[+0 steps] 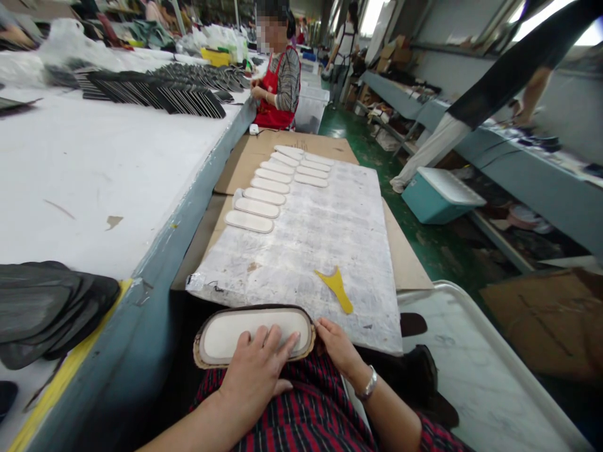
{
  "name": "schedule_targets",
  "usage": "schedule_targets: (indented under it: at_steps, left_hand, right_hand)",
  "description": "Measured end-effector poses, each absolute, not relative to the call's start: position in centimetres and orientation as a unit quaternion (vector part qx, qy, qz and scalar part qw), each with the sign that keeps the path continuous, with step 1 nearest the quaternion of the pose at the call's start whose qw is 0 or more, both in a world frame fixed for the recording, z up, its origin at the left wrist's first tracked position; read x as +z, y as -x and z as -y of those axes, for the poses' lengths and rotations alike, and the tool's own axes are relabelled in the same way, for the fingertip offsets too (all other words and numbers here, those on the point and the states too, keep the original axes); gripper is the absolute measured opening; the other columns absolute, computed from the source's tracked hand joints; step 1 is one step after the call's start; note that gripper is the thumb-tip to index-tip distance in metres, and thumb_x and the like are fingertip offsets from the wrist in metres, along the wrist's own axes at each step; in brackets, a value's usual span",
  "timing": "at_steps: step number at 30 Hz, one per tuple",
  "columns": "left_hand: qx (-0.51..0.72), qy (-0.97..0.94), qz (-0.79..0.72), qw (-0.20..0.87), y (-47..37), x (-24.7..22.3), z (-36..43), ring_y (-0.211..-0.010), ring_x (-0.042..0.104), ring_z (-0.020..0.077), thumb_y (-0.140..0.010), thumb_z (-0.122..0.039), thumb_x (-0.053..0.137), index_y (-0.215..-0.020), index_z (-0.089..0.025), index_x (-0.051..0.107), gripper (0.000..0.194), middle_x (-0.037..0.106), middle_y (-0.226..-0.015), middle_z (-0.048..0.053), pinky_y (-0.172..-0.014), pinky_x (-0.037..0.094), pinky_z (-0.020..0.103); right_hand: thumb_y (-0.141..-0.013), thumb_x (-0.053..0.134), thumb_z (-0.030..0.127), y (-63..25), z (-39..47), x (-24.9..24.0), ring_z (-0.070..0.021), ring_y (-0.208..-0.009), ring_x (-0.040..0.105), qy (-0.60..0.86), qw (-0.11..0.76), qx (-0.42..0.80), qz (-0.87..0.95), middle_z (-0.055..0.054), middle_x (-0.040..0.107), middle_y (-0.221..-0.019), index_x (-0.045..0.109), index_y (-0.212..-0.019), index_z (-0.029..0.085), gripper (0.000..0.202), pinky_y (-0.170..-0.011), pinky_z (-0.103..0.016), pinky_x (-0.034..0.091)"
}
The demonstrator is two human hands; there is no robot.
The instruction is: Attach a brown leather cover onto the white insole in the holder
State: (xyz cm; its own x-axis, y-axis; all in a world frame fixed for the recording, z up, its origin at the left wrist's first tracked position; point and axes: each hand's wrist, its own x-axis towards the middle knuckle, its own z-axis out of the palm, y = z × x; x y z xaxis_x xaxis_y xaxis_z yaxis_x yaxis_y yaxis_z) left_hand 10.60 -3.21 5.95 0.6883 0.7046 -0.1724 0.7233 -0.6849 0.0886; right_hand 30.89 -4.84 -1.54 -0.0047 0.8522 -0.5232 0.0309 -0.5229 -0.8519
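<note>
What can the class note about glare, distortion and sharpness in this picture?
In the head view, the windows burn out to white and the green floor catches glare; also in the head view, wide-angle distortion seems to stretch and tilt the person at far right; again in the head view, the distant aproned worker looks soft, while the yellow piece has clearer edges.

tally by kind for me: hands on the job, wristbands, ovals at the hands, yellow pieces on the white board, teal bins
Hands, left hand and right hand: 2
Silvery wristband: 1
Oval piece at the hands: 1
Yellow piece on the white board: 1
Teal bin: 1
Total: 6
</note>
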Motion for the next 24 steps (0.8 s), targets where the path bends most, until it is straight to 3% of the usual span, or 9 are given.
schedule_targets:
  at_steps: [14,19,24]
  left_hand:
    - [-0.056,-0.91,-0.409,0.029,-10.4,5.6,3.4,-0.1,0.049,0.0309,-0.066,-0.066,0.065,-0.136,-0.036,0.046,0.078,0.055,-0.122,0.011,-0.08,0.042,0.048]
    - [-0.07,-0.914,-0.398,0.04,-10.0,5.7,3.5,-0.1,0.049,0.0311,-0.065,-0.068,0.065,-0.135,-0.037,0.047,0.079,0.055,-0.121,0.012,-0.08,0.042,0.048]
    - [-0.06,-0.92,-0.385,0.045,-9.6,5.3,3.7,-0.101,0.048,0.0314,-0.066,-0.068,0.064,-0.137,-0.037,0.044,0.08,0.054,-0.122,0.012,-0.08,0.041,0.049]
  right_hand:
    - [-0.084,0.046,0.047,-30.3,5.3,-0.9,-0.0101,-0.051,0.041,0.593,0.348,0.641,0.343,0.004,0.045,-0.057,0.045,-0.067,0.021,0.031,-0.052,-0.027,0.033]
    - [-0.081,0.058,0.048,-30.5,5.5,-1.8,-0.0085,-0.053,0.043,0.492,0.426,0.726,0.221,0.004,0.051,-0.062,0.053,-0.073,0.019,0.03,-0.052,-0.025,0.033]
    - [-0.074,0.071,0.038,-30.7,5.5,-2.5,-0.0085,-0.065,0.054,0.381,0.467,0.793,0.087,0.002,0.061,-0.072,0.057,-0.078,0.016,0.027,-0.064,-0.023,0.043]
